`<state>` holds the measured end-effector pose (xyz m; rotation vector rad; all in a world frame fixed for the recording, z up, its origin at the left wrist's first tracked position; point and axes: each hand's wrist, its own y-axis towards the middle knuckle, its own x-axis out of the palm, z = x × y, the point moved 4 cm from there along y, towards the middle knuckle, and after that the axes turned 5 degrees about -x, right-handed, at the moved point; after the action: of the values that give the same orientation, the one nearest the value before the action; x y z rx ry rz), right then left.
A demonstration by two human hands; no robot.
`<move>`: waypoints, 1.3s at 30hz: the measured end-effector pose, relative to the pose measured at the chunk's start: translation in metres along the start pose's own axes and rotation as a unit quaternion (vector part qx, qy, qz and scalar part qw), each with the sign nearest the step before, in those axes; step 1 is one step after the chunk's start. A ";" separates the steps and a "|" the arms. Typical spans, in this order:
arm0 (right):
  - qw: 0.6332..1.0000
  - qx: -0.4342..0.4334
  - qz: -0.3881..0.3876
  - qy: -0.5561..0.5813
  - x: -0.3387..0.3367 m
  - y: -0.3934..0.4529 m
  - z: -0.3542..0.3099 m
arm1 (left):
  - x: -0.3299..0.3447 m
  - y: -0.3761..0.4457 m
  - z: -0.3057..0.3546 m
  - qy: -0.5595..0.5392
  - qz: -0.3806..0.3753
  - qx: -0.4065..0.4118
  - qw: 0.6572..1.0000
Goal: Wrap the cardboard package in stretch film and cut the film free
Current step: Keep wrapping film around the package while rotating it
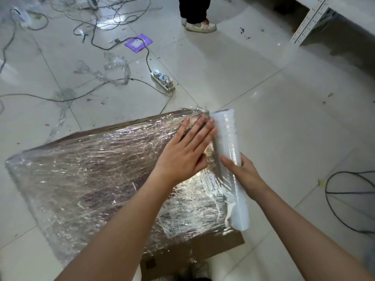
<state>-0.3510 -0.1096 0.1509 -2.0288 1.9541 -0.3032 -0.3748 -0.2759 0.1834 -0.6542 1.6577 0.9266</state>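
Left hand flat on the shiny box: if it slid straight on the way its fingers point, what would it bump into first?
Most likely the film roll. The left hand lies flat on the wrapped package, fingertips almost at the roll, which the right hand holds along the package's edge.

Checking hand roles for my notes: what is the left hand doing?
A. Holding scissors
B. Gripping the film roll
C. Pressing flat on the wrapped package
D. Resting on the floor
C: the left hand lies flat, fingers straight, on the film-covered package, while the right hand holds the film roll.
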 end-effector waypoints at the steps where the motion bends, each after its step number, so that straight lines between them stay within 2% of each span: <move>1: 1.000 0.005 -0.010 0.005 0.000 0.002 0.000 | 0.001 0.001 -0.001 0.002 -0.001 0.001 1.000; 9: 0.994 0.053 -0.091 -0.001 -0.008 0.015 0.003 | 0.006 0.013 -0.010 0.006 0.011 -0.011 1.000; 12: 0.995 0.063 -0.081 0.008 -0.005 0.016 0.008 | -0.001 0.012 -0.010 0.016 0.022 -0.039 0.999; 16: 0.998 0.055 -0.043 0.011 0.002 0.016 0.011 | -0.014 -0.028 0.013 -0.035 0.048 -0.142 0.988; 19: 0.997 0.061 -0.055 0.015 0.001 0.011 0.012 | 0.006 -0.064 0.047 -0.047 0.011 -0.147 0.988; 23: 0.993 0.079 -0.090 0.019 -0.005 0.003 0.013 | 0.029 -0.070 0.060 -0.017 -0.011 -0.155 0.988; 28: 0.992 0.092 -0.089 -0.003 0.002 0.002 0.005 | 0.014 -0.074 0.054 -0.063 0.005 -0.192 0.979; 30: 0.993 0.090 -0.074 -0.001 0.006 0.000 0.001 | 0.002 -0.078 0.042 -0.045 -0.011 -0.281 0.959; 32: 0.994 0.095 -0.061 -0.004 0.007 -0.004 -0.001 | -0.009 -0.085 0.030 -0.053 -0.055 -0.405 0.911; 34: 0.994 0.098 -0.051 0.001 0.008 -0.011 -0.002 | -0.015 -0.087 0.027 -0.094 -0.128 -0.479 0.863; 37: 0.994 0.103 -0.025 0.017 0.014 -0.026 -0.004 | -0.016 -0.078 0.029 -0.137 -0.204 -0.518 0.819; 39: 0.993 0.111 -0.004 0.029 0.020 -0.034 -0.006 | -0.015 -0.073 0.026 -0.156 -0.228 -0.519 0.809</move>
<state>-0.3206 -0.1288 0.1672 -1.9051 1.8546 -0.5600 -0.2988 -0.2942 0.1767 -1.4563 0.5214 1.4500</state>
